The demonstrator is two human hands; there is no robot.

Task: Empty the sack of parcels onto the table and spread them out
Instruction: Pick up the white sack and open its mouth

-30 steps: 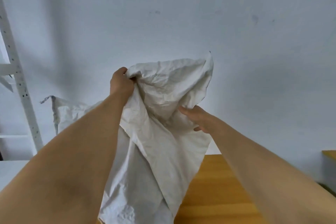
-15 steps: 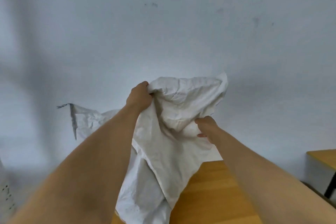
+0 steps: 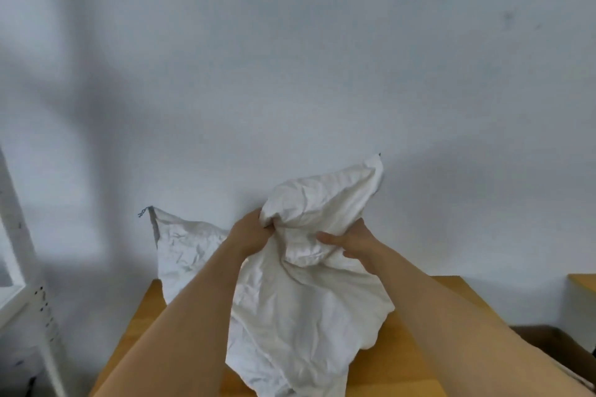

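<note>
A crumpled white woven sack (image 3: 300, 306) hangs in front of me above the wooden table (image 3: 429, 361). My left hand (image 3: 250, 234) is closed on a bunch of its fabric at the upper left. My right hand (image 3: 350, 240) grips the cloth just to the right, thumb pressed into a fold. One corner of the sack sticks up past my hands, another corner with a grey stitched edge juts out to the left. No parcels show anywhere; the sack and my forearms hide the table's near middle.
A pale wall fills the background. A white metal shelf upright (image 3: 29, 293) stands at the left. Another wooden surface (image 3: 583, 284) shows at the right edge, with a brown cardboard box (image 3: 548, 345) below it.
Both hands have come lower and closer together with the sack, bunching it. The view has tipped down, so more of the table shows.
</note>
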